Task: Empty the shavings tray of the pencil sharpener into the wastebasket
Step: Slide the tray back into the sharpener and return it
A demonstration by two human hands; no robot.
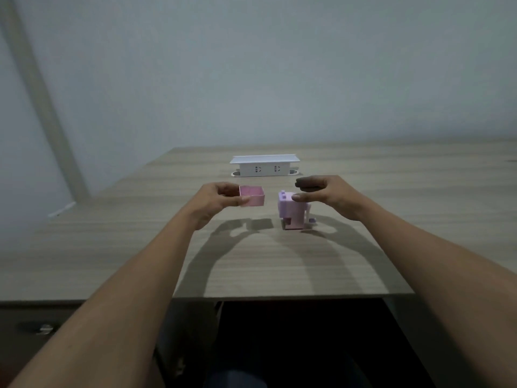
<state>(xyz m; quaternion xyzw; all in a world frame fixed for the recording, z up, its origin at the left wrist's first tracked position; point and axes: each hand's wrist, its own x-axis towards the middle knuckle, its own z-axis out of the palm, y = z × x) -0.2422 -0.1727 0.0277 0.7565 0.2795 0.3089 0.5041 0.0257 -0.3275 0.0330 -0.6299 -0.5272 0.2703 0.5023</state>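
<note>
A small pink shavings tray (252, 195), an open-topped box, hangs a little above the wooden desk (279, 261), and my left hand (221, 198) is shut on its left side. Just to its right the lilac pencil sharpener (291, 212) stands upright on the desk, its crank handle sticking out at the lower right. My right hand (326, 193) hovers over the sharpener's top with thumb and fingers spread apart; whether the thumb touches the body I cannot tell. No wastebasket is in view.
A white power socket box (264, 165) stands at the back of the desk, behind both hands. The desk's front edge runs below my forearms, with a dark knee space under it. A grey wall rises behind.
</note>
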